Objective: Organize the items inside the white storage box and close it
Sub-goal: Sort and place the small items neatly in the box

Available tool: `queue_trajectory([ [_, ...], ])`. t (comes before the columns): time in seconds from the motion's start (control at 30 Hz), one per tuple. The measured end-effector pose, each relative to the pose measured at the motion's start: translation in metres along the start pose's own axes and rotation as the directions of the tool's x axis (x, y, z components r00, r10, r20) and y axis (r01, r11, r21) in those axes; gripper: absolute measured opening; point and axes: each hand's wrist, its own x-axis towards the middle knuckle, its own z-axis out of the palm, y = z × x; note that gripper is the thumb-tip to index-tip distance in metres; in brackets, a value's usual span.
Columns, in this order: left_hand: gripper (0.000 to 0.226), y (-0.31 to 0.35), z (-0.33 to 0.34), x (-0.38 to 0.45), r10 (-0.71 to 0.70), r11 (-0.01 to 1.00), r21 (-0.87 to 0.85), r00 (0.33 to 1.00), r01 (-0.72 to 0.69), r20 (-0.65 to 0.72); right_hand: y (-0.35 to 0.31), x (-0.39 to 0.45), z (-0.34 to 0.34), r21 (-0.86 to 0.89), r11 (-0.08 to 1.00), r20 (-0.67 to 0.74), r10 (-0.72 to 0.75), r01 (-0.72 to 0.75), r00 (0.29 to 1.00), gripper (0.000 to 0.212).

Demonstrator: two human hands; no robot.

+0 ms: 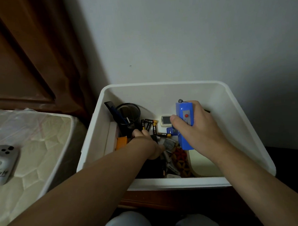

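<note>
The white storage box (169, 183) stands open before me against the wall. My right hand (197, 129) grips a blue device with a red button (184, 110) and holds it over the middle of the box. My left hand (146, 141) reaches down among the loose items at the box's left-middle; what its fingers hold is hidden. Inside lie several black-and-yellow batteries (154, 126), a black mesh cup (129, 114) with a black comb (111, 108) beside it, an orange item (121, 143), a small white device with a screen (165, 120) and a bag of orange-red pieces (180, 160).
A quilted mattress (42, 155) lies to the left with a grey controller (4, 161) on it. Brown wood panelling (26, 59) stands behind it. The box sits on a dark wooden surface (150, 199). My knees (128, 225) show at the bottom.
</note>
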Motion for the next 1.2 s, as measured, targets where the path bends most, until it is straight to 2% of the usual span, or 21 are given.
queue_trajectory([
  [0.13,0.099,-0.011,-0.004,-0.001,-0.040,0.966,-0.257,0.999,0.036,-0.012,0.000,0.000,0.000,-0.017,1.000,0.021,0.007,-0.006,1.000,0.026],
  [0.2,0.095,-0.015,-0.005,-0.005,-0.030,0.956,-0.293,0.999,0.026,-0.012,0.000,0.000,0.000,-0.018,1.000,0.024,0.008,-0.007,1.000,0.030],
  [0.33,0.101,-0.015,-0.007,-0.015,-0.005,0.983,-0.184,1.000,0.006,0.005,-0.001,-0.001,0.000,0.001,1.000,0.019,0.015,-0.015,1.000,0.027],
  [0.53,0.127,-0.012,-0.006,-0.016,0.029,0.990,-0.141,0.999,-0.024,0.036,0.000,0.000,0.000,-0.010,1.000,0.016,0.023,-0.023,1.000,0.023],
  [0.77,0.126,-0.023,-0.011,-0.030,0.079,0.991,-0.112,0.996,-0.074,0.042,0.003,0.000,0.002,-0.077,0.997,0.048,0.008,-0.004,0.999,0.027],
  [0.97,0.127,-0.009,0.004,-0.043,0.107,0.994,-0.006,0.991,-0.108,-0.074,0.004,0.001,0.004,-0.087,0.996,0.047,0.014,-0.010,0.999,0.029],
  [1.1,0.131,-0.008,0.003,-0.045,0.180,0.977,0.123,0.983,-0.173,-0.041,0.004,0.000,0.003,-0.084,0.996,0.047,0.023,-0.019,0.999,0.028],
  [1.2,0.133,-0.013,0.004,-0.043,0.176,0.981,0.076,0.984,-0.176,0.003,0.004,0.001,0.003,-0.076,0.997,0.056,0.023,-0.019,0.998,0.028],
])
